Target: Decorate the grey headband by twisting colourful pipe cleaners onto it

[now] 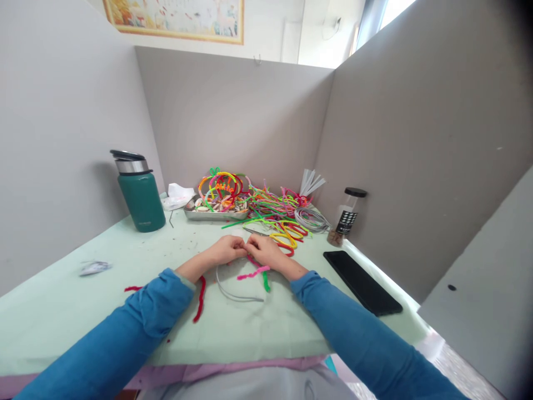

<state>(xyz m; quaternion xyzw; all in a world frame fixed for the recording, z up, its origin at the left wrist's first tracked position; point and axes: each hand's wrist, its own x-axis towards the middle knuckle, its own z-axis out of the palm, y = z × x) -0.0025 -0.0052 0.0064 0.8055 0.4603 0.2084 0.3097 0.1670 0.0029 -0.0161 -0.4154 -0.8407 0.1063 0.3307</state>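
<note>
My left hand [227, 249] and my right hand [263, 251] meet over the middle of the table, fingertips pinched together. Between them is a magenta pipe cleaner [252, 260], largely covered by the fingers; a length of it shows under my right hand. A thin grey band [237, 298] curves out from below my left hand, its upper end hidden. Close under my right hand lie a short pink pipe cleaner piece [253, 274] and a green one [266, 282]. A dark red pipe cleaner piece [200, 300] rests beside my left wrist.
Scissors [254, 231] lie just beyond my hands, near yellow and red bent pipe cleaners [287, 236]. Behind are a metal tray [216, 215], a heap of coloured pipe cleaners [275, 201] and grey coils [312, 220]. A green bottle [144, 200], a jar [346, 218] and a black phone [361, 282] flank them.
</note>
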